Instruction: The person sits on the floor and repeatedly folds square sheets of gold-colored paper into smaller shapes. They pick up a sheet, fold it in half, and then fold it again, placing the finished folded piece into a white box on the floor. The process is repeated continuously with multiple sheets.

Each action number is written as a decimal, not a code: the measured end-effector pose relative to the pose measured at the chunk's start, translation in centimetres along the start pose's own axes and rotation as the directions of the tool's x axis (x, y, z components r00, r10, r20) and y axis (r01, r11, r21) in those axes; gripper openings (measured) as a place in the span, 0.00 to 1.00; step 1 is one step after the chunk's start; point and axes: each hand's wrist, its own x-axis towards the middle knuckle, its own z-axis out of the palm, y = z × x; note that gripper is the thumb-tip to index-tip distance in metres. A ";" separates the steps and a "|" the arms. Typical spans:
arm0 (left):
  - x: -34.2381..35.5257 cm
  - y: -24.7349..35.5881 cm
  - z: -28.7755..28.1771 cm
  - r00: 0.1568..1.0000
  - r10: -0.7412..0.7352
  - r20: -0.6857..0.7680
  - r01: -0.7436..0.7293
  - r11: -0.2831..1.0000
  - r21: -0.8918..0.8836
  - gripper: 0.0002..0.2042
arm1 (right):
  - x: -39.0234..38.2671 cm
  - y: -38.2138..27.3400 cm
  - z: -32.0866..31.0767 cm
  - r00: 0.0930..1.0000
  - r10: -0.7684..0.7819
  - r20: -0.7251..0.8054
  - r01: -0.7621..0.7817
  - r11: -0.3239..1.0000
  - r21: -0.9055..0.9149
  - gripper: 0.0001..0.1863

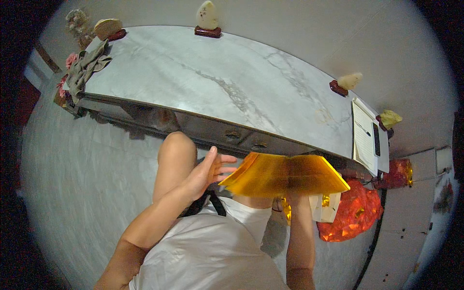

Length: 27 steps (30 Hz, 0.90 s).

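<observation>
A wide, shiny gold piece that looks like folded foil paper (290, 175) is held up over my lap, slightly blurred. Its outline is a trapezoid with a crease down the middle. My right hand (297, 199) supports it from beneath at the near edge; most of that hand and its fingers are hidden behind the gold paper. My left hand (211, 170) is at the gold paper's left end with its fingers stretched out and spread. Those fingertips are close to the edge, and I cannot tell whether they touch it.
Ahead stands a long marble-topped table (193, 72) with drawers. Carved stones on dark red bases (208, 32) line its far edge. A notepad (363, 137) with a pen lies at the right, a grey cloth (87, 67) at the left. A red bag (355, 212) sits beside my right side.
</observation>
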 end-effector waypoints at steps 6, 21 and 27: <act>0.2 -1.0 1.4 1.000 -0.027 -0.004 0.026 0.985 -0.169 0.44 | -1.4 -6.8 12.5 0.953 0.271 0.138 -0.274 0.962 0.003 0.19; -2.0 -0.7 0.3 0.987 0.076 -0.139 -0.013 0.913 0.407 0.34 | -0.7 -6.0 12.6 0.913 -0.350 0.209 0.273 0.145 -0.951 0.13; -2.9 1.1 1.3 0.988 -0.010 -0.152 0.066 0.930 0.362 0.31 | -0.9 -5.7 12.8 0.860 -0.441 0.258 0.283 -0.010 -0.959 0.11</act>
